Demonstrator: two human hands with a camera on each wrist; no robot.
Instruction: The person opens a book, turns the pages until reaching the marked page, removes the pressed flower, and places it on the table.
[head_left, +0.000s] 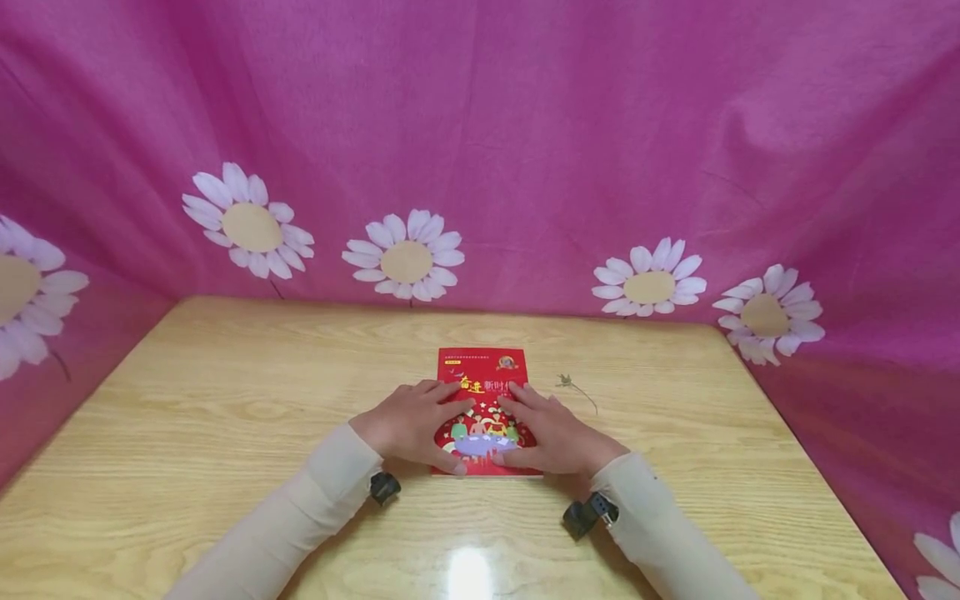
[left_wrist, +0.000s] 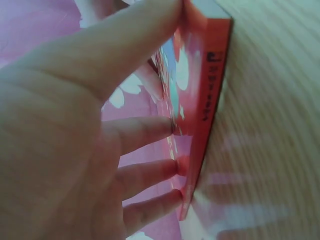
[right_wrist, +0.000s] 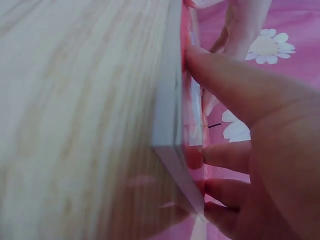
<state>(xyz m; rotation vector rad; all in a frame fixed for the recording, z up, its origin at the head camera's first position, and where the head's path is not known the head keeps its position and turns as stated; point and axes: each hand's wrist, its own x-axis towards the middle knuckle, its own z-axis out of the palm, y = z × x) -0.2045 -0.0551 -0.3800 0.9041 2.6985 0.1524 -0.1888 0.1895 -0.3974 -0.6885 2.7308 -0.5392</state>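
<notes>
A closed red book (head_left: 480,483) with yellow and white lettering and cartoon figures on its cover lies flat on the wooden table. My left hand (head_left: 412,421) rests on the cover's left side, fingers spread. On the right side of the cover lies my right hand (head_left: 551,433), its fingers also spread. In the left wrist view the book's red spine (left_wrist: 212,75) faces that hand, with the fingertips touching the cover. The right wrist view shows the white page edges (right_wrist: 169,100) below the right thumb and fingertips.
A small dried plant sprig (head_left: 577,389) lies on the table (head_left: 225,400) right of the book. A pink cloth (head_left: 525,150) printed with white daisies hangs behind and along both sides. Black wrist straps (head_left: 588,514) sit below the beige sleeves.
</notes>
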